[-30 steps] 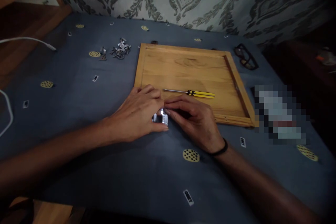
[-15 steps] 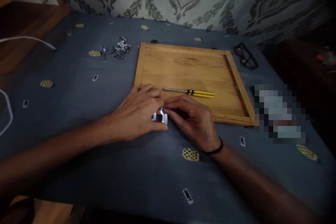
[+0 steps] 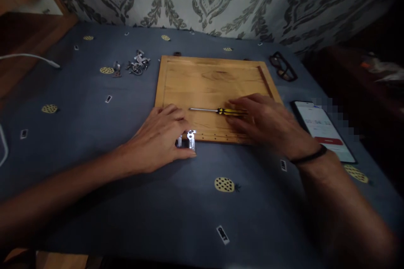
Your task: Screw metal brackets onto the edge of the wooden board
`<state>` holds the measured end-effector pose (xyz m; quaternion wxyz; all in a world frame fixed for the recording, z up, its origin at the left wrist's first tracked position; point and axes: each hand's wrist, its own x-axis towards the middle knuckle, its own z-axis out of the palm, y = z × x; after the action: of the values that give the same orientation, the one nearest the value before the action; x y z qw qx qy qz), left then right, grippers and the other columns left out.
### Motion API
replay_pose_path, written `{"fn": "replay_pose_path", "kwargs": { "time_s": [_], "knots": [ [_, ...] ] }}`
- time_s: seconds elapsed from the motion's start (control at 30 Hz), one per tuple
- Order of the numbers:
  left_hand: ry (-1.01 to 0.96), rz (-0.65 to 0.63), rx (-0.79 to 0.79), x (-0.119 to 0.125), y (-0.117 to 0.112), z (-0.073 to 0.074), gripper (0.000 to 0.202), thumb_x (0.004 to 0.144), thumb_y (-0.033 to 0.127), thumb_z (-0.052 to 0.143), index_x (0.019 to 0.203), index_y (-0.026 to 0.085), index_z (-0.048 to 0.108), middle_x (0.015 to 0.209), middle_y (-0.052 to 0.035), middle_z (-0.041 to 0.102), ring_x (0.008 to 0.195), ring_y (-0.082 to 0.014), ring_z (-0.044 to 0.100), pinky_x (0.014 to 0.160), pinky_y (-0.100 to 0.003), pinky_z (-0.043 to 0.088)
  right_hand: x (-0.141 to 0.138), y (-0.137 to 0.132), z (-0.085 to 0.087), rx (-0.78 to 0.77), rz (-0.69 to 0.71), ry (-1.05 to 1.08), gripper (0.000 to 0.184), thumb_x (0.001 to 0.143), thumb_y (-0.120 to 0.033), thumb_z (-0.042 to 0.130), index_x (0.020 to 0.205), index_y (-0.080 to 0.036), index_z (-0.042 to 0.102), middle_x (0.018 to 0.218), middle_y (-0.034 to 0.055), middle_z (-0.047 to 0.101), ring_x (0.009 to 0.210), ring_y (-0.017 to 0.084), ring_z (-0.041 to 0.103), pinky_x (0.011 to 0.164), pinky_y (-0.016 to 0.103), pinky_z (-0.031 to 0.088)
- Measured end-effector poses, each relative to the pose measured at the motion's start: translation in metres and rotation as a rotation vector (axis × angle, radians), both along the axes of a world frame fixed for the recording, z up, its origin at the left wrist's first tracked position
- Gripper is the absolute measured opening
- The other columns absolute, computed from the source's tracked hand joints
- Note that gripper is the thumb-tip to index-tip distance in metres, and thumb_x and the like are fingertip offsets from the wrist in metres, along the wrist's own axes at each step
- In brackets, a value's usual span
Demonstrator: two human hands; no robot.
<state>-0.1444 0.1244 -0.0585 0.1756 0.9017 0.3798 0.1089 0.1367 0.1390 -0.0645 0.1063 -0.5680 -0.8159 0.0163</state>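
Note:
My left hand rests at the near left edge of the framed wooden panel. Its thumb and fingers grip a small shiny metal hinge, pressed against that edge; part of the hinge is hidden by the fingers. On the panel lies a screwdriver with a yellow and black handle, its tip pointing left. My right hand, blurred by motion and with a black band on the wrist, is over the handle. Its thumb and fingers are apart on either side of the handle.
Several loose metal pieces lie at the back left, with a white cable farther left. Black-framed glasses and a lit phone are on the right. A patterned curtain hangs behind the table.
My right hand has left the hinge and moved right to the screwdriver handle, its fingers spreading. The left hand still holds the hinge in place. The whole view has shifted slightly.

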Motion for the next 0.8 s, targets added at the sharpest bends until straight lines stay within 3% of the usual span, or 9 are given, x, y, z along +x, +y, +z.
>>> {"fn": "replay_pose_path", "kwargs": {
  "time_s": [0.13, 0.37, 0.53, 0.6, 0.67, 0.73, 0.8],
  "knots": [
    [-0.003, 0.005, -0.003, 0.0, -0.001, 0.0, 0.033, 0.081, 0.046, 0.082, 0.095, 0.018, 0.072, 0.101, -0.0034, 0.065, 0.106, -0.0267, 0.055, 0.089, -0.04, 0.039, 0.009, 0.0, 0.003, -0.083, -0.013, 0.001, 0.029, 0.088, -0.029, 0.055, 0.109, -0.022, 0.074, 0.097, 0.0143, 0.071, 0.089, 0.036, 0.069, 0.073, 0.047, 0.052],
    [0.005, 0.005, -0.007, 0.001, 0.001, 0.002, 0.032, 0.081, 0.047, 0.082, 0.092, 0.019, 0.072, 0.099, -0.0033, 0.065, 0.104, -0.0264, 0.055, 0.088, -0.04, 0.039, 0.017, 0.002, 0.011, -0.126, 0.011, 0.268, 0.013, 0.076, -0.029, 0.068, 0.087, -0.025, 0.072, 0.076, 0.0041, 0.069, 0.064, 0.022, 0.063, 0.057, 0.035, 0.045],
    [0.011, 0.004, -0.012, 0.001, 0.0, 0.001, 0.034, 0.081, 0.048, 0.082, 0.093, 0.018, 0.072, 0.1, -0.0032, 0.065, 0.104, -0.0256, 0.055, 0.091, -0.04, 0.039, 0.003, -0.003, 0.016, 0.076, -0.037, 0.652, 0.02, 0.082, -0.039, 0.075, 0.091, -0.021, 0.071, 0.081, 0.0029, 0.07, 0.06, 0.014, 0.059, 0.056, 0.03, 0.048],
    [0.008, 0.004, -0.012, 0.001, 0.0, 0.001, 0.033, 0.081, 0.047, 0.082, 0.095, 0.018, 0.071, 0.101, -0.0033, 0.065, 0.105, -0.0256, 0.055, 0.091, -0.04, 0.039, -0.008, -0.006, 0.017, 0.181, -0.046, 0.794, 0.019, 0.086, -0.039, 0.075, 0.091, -0.022, 0.068, 0.072, -0.0007, 0.066, 0.053, 0.011, 0.057, 0.051, 0.028, 0.048],
    [0.005, 0.001, -0.014, 0.001, 0.0, 0.001, 0.033, 0.082, 0.047, 0.081, 0.095, 0.018, 0.071, 0.1, -0.0033, 0.065, 0.105, -0.0256, 0.055, 0.091, -0.04, 0.039, -0.02, -0.011, 0.019, 0.302, -0.026, 0.963, 0.022, 0.089, -0.042, 0.074, 0.085, -0.022, 0.065, 0.064, -0.003, 0.063, 0.046, 0.011, 0.056, 0.045, 0.028, 0.046],
    [0.002, 0.001, -0.012, 0.0, 0.0, 0.001, 0.032, 0.083, 0.047, 0.081, 0.095, 0.019, 0.071, 0.1, -0.0033, 0.065, 0.104, -0.0253, 0.055, 0.09, -0.039, 0.039, -0.032, -0.016, 0.021, 0.413, 0.008, 1.184, 0.023, 0.09, -0.043, 0.073, 0.084, -0.023, 0.065, 0.069, -0.0004, 0.068, 0.044, 0.012, 0.058, 0.039, 0.029, 0.044],
    [0.0, -0.001, -0.005, 0.0, 0.0, 0.001, 0.033, 0.083, 0.047, 0.08, 0.096, 0.019, 0.071, 0.1, -0.0033, 0.065, 0.103, -0.0252, 0.055, 0.089, -0.039, 0.039, -0.042, -0.022, 0.022, 0.422, 0.022, 1.282, 0.021, 0.092, -0.043, 0.072, 0.089, -0.023, 0.066, 0.075, 0.0006, 0.071, 0.046, 0.013, 0.062, 0.037, 0.029, 0.046]
  ]
}}
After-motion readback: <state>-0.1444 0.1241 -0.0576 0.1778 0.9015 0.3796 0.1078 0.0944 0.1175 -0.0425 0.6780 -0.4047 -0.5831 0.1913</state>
